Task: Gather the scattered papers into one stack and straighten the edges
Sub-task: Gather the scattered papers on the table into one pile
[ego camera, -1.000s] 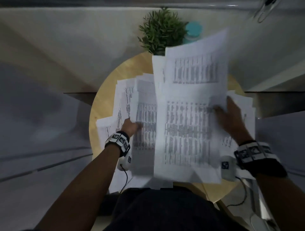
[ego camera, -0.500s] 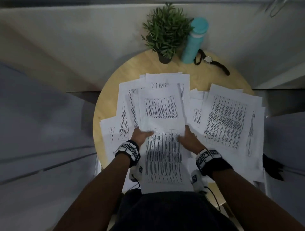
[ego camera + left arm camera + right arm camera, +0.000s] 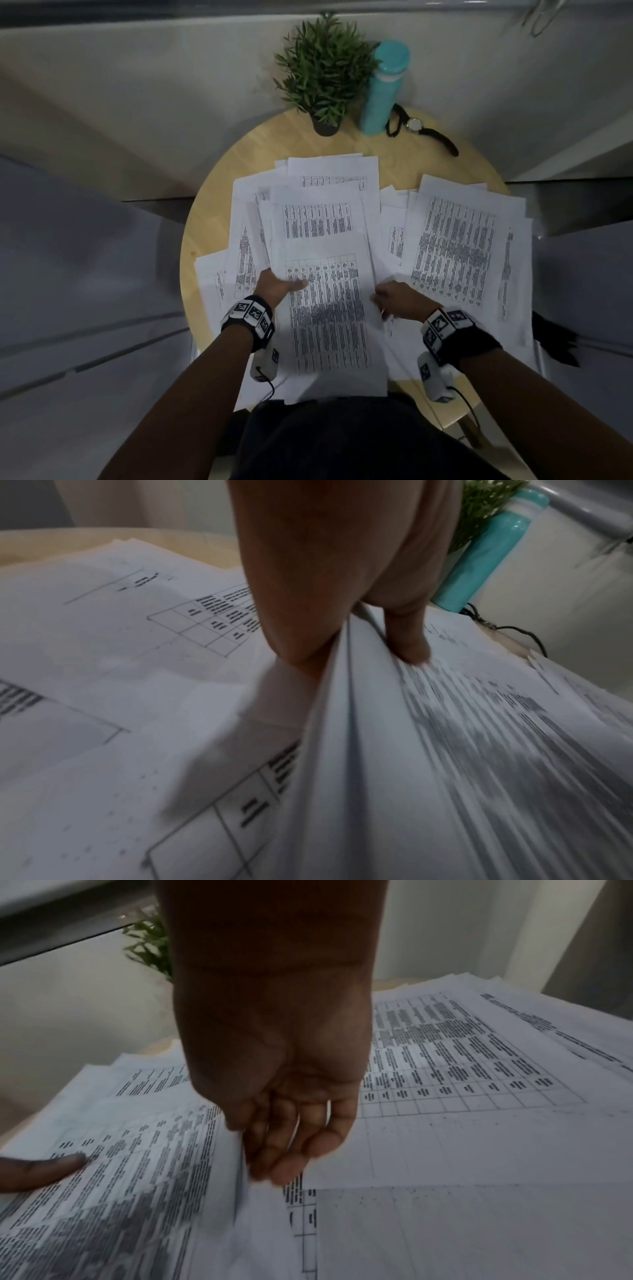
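Observation:
White printed papers lie scattered over a round wooden table (image 3: 212, 212). One group of sheets (image 3: 455, 246) spreads at the right, and more sheets (image 3: 219, 281) fan out at the left. A bundle of papers (image 3: 329, 325) lies in the middle, reaching the near edge. My left hand (image 3: 281, 286) grips its left edge with the thumb on top, and the left wrist view shows several sheets (image 3: 445, 750) in that grip. My right hand (image 3: 397, 301) is at the bundle's right edge. In the right wrist view its curled fingers (image 3: 284, 1139) and thumb pinch that edge (image 3: 240, 1164).
A potted green plant (image 3: 325, 75), a tall teal bottle (image 3: 383, 89) and a black-strapped wristwatch (image 3: 414, 125) stand at the table's far edge. A pale wall rises behind them. Bare wood shows at the far and left parts of the table.
A second ago my right hand carried a raised sheaf of papers leftward. That sheaf now lies on the middle bundle, with both hands at the bundle's sides.

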A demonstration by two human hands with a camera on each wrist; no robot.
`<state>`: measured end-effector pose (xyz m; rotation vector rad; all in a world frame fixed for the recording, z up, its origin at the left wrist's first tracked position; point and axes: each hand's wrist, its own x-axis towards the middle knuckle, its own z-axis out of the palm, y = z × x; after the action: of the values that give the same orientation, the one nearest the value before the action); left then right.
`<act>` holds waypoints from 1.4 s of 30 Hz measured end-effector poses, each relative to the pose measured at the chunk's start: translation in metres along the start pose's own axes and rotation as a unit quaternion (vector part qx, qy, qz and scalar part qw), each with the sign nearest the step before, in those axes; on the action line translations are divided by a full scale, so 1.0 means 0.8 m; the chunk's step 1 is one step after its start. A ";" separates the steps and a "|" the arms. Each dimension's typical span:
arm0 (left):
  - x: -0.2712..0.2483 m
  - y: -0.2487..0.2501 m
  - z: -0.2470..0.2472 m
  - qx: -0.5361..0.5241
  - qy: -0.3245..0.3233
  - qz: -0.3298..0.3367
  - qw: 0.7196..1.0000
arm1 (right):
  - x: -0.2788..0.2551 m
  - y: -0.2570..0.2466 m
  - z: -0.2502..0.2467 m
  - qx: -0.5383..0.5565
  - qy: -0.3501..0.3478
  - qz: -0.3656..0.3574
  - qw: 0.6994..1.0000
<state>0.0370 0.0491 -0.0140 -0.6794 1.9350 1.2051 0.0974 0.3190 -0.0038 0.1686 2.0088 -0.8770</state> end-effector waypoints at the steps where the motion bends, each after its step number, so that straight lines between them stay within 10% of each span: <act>1: 0.005 -0.003 0.000 0.002 0.005 0.004 1.000 | -0.003 0.001 -0.003 0.005 0.022 0.000 1.000; 8: 0.013 0.008 0.001 -0.015 0.021 0.033 0.999 | -0.037 0.097 -0.075 0.031 0.348 0.150 0.925; 13: 0.036 0.005 0.005 0.038 0.021 0.022 0.999 | -0.058 0.169 -0.100 0.166 0.336 0.378 0.846; 24: 0.034 0.027 0.026 0.070 0.051 0.022 0.996 | -0.050 0.145 -0.108 0.161 0.353 0.227 0.893; 33: 0.022 0.042 0.024 0.090 0.036 0.063 0.993 | -0.112 0.151 -0.157 0.253 0.446 0.049 0.857; 42: 0.006 0.058 0.043 -0.012 -0.002 0.026 1.000 | -0.064 0.061 -0.065 0.249 0.324 0.025 0.912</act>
<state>0.0099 0.0997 -0.0038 -0.6426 1.9482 1.2626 0.1120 0.3993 0.0287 0.8974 2.3070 -1.4231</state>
